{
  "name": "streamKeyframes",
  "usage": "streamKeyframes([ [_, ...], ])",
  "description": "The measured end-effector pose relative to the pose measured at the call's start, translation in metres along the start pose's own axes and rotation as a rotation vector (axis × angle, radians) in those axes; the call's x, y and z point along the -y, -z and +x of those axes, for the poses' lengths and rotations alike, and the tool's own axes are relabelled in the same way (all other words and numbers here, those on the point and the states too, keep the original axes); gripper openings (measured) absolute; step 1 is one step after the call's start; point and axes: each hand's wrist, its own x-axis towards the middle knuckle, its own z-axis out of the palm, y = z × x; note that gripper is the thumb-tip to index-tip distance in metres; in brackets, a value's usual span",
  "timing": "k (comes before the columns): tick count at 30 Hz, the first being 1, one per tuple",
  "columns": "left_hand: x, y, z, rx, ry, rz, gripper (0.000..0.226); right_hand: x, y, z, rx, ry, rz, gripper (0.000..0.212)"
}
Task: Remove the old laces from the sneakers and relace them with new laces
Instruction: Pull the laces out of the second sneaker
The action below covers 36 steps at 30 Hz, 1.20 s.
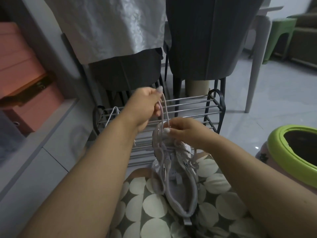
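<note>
A pale grey sneaker (pixel 178 184) lies on my lap, toe pointing away from me, heel near my body. My left hand (pixel 144 105) is raised above the toe and grips a loop of the pale lace (pixel 164 109), pulled taut upward from the front eyelets. My right hand (pixel 185 129) holds the sneaker at its toe end, thumb pressed by the lowest eyelets. More lace (pixel 192 163) crisscrosses loosely over the tongue. A white lace (pixel 112 114) hangs over the left end of the shoe rack.
A metal shoe rack (pixel 188 107) stands right in front of my knees. Behind it are two dark chairs (pixel 209 48) and a table with a pale cloth (pixel 109 28). A green-rimmed bin (pixel 283 152) is at my right; pink boxes (pixel 22 69) sit at the left.
</note>
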Motion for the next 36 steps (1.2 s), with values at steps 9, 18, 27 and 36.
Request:
streamKeyframes([
  [9, -0.011, 0.005, 0.018, -0.056, -0.028, -0.444, 0.022, 0.023, 0.012, 0.024, 0.054, -0.009, 0.003, 0.022],
  [18, 0.035, -0.002, -0.004, 0.218, 0.149, 0.052, 0.042, 0.053, 0.052, 0.055, -0.178, 0.002, 0.777, 0.027],
  [27, 0.02, -0.001, 0.007, 0.065, 0.066, -0.067, 0.026, 0.018, 0.035, 0.053, -0.088, -0.068, 0.766, 0.025],
  [36, -0.008, 0.009, 0.027, -0.004, -0.039, -0.238, 0.029, 0.019, 0.012, 0.034, 0.045, -0.028, 0.187, 0.026],
])
